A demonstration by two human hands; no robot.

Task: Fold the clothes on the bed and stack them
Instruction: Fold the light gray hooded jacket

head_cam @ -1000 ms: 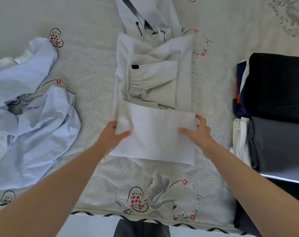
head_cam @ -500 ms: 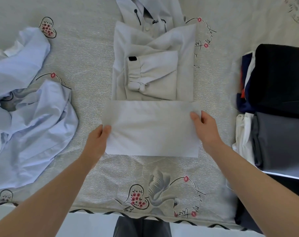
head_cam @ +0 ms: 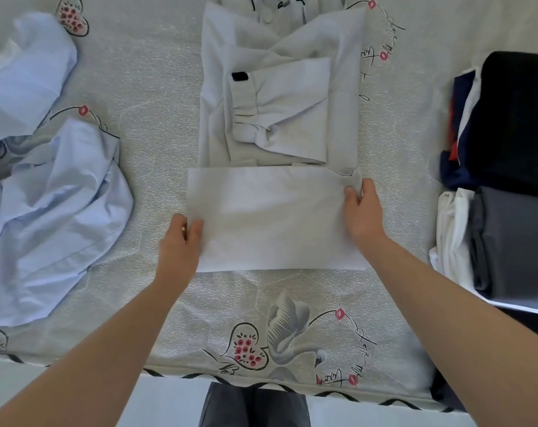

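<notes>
A pale grey-white shirt (head_cam: 280, 97) lies lengthwise in the middle of the bed, its sleeves folded across its back. Its bottom part (head_cam: 270, 217) is folded up into a flat band nearest me. My left hand (head_cam: 181, 241) pinches the band's left edge near the lower corner. My right hand (head_cam: 361, 208) grips the bunched upper right corner of the band. A crumpled light blue shirt (head_cam: 46, 192) lies unfolded at the left. Folded clothes are stacked at the right: a black piece (head_cam: 520, 118) over navy ones and a dark grey piece (head_cam: 514, 241) over white ones.
The bed cover (head_cam: 156, 118) is grey-white with heart, lip and swan prints. Its front edge (head_cam: 261, 382) runs along the bottom of the view, with my dark trousers below it. Bare cover shows between the shirt and the piles on both sides.
Both hands slid outward along the folded band to its side edges. The band's top edge now lies lower on the shirt, and the right hand has gathered the upper right corner.
</notes>
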